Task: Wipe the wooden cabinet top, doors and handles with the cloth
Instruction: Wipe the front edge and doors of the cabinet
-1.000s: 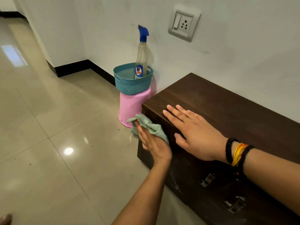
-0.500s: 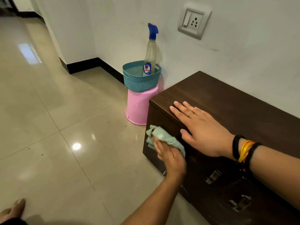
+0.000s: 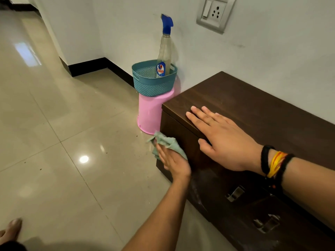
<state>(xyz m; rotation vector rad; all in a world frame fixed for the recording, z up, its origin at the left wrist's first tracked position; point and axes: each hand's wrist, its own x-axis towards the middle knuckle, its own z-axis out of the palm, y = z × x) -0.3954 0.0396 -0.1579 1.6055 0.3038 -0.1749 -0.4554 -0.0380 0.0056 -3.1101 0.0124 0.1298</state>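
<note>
A low dark wooden cabinet [image 3: 253, 109] stands against the white wall on the right. My left hand [image 3: 174, 162] presses a crumpled pale green cloth [image 3: 167, 143] against the cabinet's front door near its left corner. My right hand [image 3: 223, 138] lies flat, fingers spread, on the front edge of the cabinet top, with bands around the wrist. Two metal handles [image 3: 235, 193] [image 3: 266, 223] show on the door fronts lower right.
A pink bucket [image 3: 150, 115] stands upside down left of the cabinet, carrying a teal basket [image 3: 150, 84] with a spray bottle [image 3: 164, 51] in it. A wall socket [image 3: 214, 12] is above. Glossy tiled floor [image 3: 63, 142] spreads to the left; a foot [image 3: 10, 229] shows at bottom left.
My left hand has slid the cloth down the cabinet's front, from the top corner to lower on the door. My right hand has stayed flat on the top.
</note>
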